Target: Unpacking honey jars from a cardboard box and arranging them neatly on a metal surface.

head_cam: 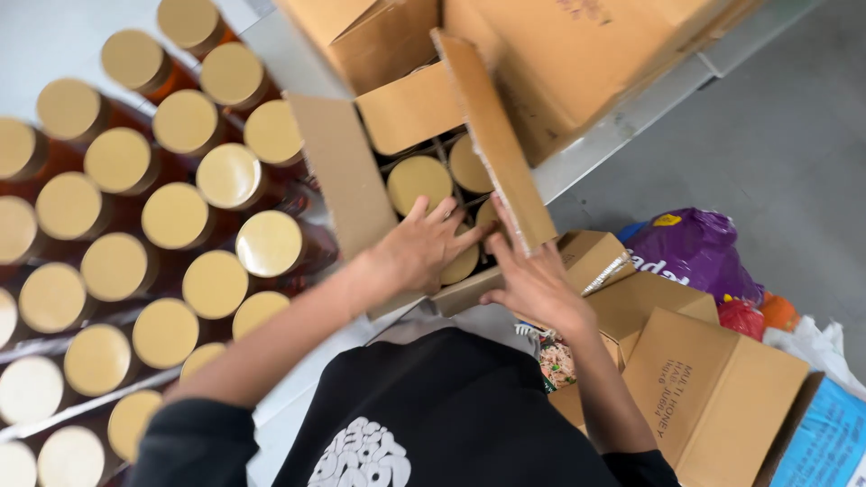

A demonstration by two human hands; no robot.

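At the centre of the frame an open box point(347, 180) sat on a white table point(622, 126), gold-lidded jars point(419, 180) packed in its dividers. The left hand point(424, 245) lay inside the box, fingers spread flat on a jar lid point(462, 264), grasping nothing. The right hand point(532, 281) pressed open-palmed against the box's right flap point(492, 135), fingers extended, not clenched. Rows of loose jars point(171, 216) with amber contents filled the left of the frame, just beside the box. More cartons point(713, 388) were stacked at the lower right, near a purple bag point(695, 248). Another large carton point(577, 54) stood at the top, behind the box.
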